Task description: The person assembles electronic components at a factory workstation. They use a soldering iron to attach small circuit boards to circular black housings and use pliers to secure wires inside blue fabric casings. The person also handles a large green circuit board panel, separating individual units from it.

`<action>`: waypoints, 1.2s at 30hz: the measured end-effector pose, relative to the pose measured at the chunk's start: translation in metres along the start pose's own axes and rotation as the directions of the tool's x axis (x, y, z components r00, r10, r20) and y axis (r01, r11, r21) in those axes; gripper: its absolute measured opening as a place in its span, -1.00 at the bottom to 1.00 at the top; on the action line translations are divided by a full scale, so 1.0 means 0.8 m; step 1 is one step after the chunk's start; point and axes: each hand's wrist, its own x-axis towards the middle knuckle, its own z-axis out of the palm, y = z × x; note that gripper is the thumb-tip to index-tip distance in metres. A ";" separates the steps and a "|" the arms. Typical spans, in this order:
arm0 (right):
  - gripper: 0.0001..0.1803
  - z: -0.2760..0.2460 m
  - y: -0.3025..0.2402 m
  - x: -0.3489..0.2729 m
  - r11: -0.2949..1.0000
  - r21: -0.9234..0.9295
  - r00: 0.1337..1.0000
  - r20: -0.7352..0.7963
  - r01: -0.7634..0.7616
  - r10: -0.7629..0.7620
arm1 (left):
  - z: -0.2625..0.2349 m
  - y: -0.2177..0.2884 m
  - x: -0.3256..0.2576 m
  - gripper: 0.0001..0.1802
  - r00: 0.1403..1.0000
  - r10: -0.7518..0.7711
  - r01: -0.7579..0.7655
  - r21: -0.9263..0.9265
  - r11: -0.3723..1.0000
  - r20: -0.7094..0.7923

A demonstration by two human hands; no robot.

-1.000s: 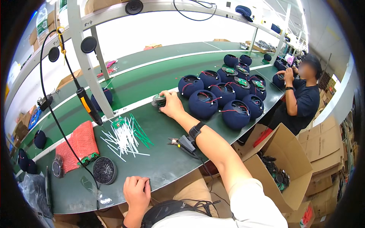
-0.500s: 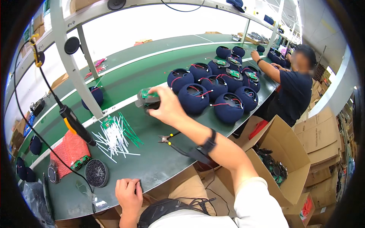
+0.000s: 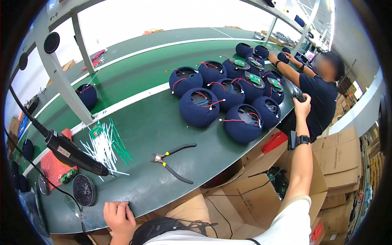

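Observation:
My right hand point(image 3: 302, 108) is stretched out past the table's right edge, its fingers closed on a dark part with a green circuit board, of which mainly the black side point(image 3: 298, 96) shows. Beside it stand several round navy fabric-covered shells point(image 3: 199, 108) with red and white wires at their open tops; a few carry green circuit boards point(image 3: 255, 79). On the table's front edge rests my left hand point(image 3: 119, 218), fingers curled and holding nothing visible. Diagonal cutters point(image 3: 173, 161) with black handles lie spread in front of the shells.
A black electric screwdriver point(image 3: 73, 149) hangs on a cable at the left, near white and green strips point(image 3: 104, 145). Close by are a round tin of dark screws point(image 3: 84, 190) and red bubble wrap point(image 3: 57, 165). A co-worker point(image 3: 320, 92) reaches in at the right. Below stands a cardboard box point(image 3: 249, 200).
My right hand has swung from the middle of the table to the far right, carrying the part. The view has shifted; my left hand still rests at the edge.

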 end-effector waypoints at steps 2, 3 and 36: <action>-0.27 0.049 0.034 -0.003 0.997 -0.072 0.999 0.052 0.018 -0.015 | -0.002 0.001 0.001 -0.83 1.000 -0.011 0.010 0.012 1.000 0.021; -0.27 0.071 0.041 -0.003 0.994 -0.111 0.995 0.098 0.007 0.004 | -0.004 0.002 0.001 -0.82 0.999 -0.018 0.017 0.019 1.000 0.030; -0.55 0.045 -0.007 0.002 0.946 0.208 0.969 -0.055 0.248 -0.241 | -0.005 0.001 0.003 -0.77 0.998 -0.045 0.046 0.021 0.999 -0.040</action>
